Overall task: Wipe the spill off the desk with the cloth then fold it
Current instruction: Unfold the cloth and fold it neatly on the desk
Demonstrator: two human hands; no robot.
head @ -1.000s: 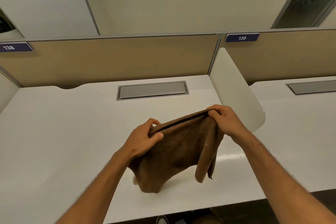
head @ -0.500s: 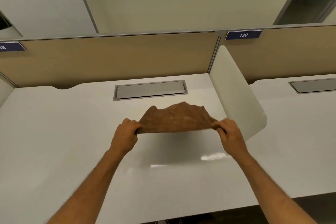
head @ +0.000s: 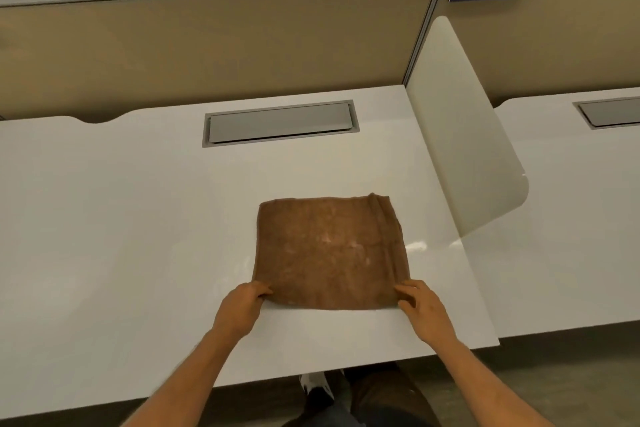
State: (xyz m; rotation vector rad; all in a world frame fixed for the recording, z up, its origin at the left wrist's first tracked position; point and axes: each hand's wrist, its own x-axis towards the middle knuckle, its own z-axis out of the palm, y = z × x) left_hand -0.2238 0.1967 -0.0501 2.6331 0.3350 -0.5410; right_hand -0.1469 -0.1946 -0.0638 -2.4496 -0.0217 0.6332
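Note:
A brown cloth (head: 329, 250) lies spread flat as a rough square on the white desk (head: 121, 236), right of the middle. My left hand (head: 242, 305) pinches its near left corner. At the near right corner my right hand (head: 420, 305) holds the cloth's edge with curled fingers. Both hands rest low on the desk surface. A small fold runs along the cloth's right side. No spill shows on the desk.
A grey cable flap (head: 280, 123) is set into the desk behind the cloth. A white rounded divider panel (head: 460, 156) stands just right of the cloth. A tan partition (head: 207, 45) closes the back. The desk's front edge (head: 346, 371) runs below my hands.
The cloth hung bunched between my hands, was flicked out in the air, and now lies flat on the desk. Both hands came down and toward me with its near corners.

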